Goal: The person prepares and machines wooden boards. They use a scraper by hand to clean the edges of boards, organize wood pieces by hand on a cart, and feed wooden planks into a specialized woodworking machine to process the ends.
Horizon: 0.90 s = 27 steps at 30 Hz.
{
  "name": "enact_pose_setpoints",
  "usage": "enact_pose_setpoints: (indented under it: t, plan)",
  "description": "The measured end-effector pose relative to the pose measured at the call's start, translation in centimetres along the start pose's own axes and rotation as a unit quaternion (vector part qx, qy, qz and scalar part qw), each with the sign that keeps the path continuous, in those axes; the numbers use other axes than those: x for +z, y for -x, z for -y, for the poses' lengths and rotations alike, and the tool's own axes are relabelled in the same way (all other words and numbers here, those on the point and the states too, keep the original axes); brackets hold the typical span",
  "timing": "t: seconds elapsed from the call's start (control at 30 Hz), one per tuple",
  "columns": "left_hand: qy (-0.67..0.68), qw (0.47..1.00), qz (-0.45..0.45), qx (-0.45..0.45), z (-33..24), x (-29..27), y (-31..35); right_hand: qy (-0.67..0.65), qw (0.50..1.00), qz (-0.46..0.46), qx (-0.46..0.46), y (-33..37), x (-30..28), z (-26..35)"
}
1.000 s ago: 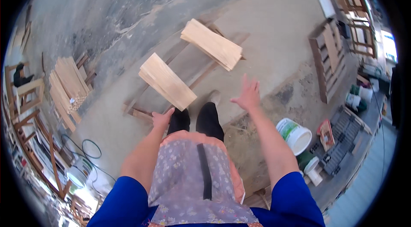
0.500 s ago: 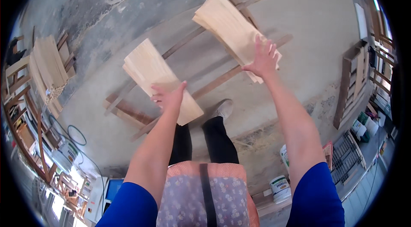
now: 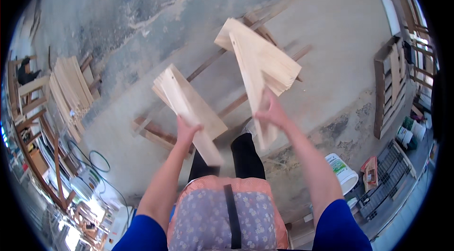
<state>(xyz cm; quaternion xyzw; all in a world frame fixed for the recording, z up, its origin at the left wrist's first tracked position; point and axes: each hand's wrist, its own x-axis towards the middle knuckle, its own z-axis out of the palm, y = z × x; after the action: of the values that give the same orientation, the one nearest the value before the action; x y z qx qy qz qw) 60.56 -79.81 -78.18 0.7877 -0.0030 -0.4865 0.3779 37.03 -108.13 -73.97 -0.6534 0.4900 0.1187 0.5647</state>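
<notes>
The left hand (image 3: 188, 130) is closed partway around a pale, flat wooden board (image 3: 206, 148), thumb across its face. That board tilts over the left stack of pale wooden boards (image 3: 204, 109). The right hand (image 3: 274, 113), blurred, is curled partway around another pale wooden plank (image 3: 248, 72), angled across the right stack of light wooden boards (image 3: 276, 64). Both bare forearms reach forward and slant inward from blue sleeves (image 3: 343, 225); the exact finger placement beneath the wood is hidden
</notes>
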Motion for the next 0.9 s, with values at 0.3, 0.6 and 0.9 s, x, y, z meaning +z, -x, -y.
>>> enact_pose_setpoints:
  t: [0.3, 0.6, 0.9]
  plan:
    - [0.150, 0.890, 0.425, -0.069, -17.9, -2.4, 23.2, -0.600, 0.793, 0.103, 0.028, 34.8, 3.0, 9.5]
    - [-0.052, 0.759, 0.648, 0.033, -25.3, 1.3, 41.8, -0.528, 0.830, -0.149, -0.102, 53.7, 7.3, 18.8]
    - [-0.133, 0.645, 0.747, 0.090, -16.4, -2.6, 56.8, -0.486, 0.776, -0.378, -0.138, 70.5, 20.8, 17.4]
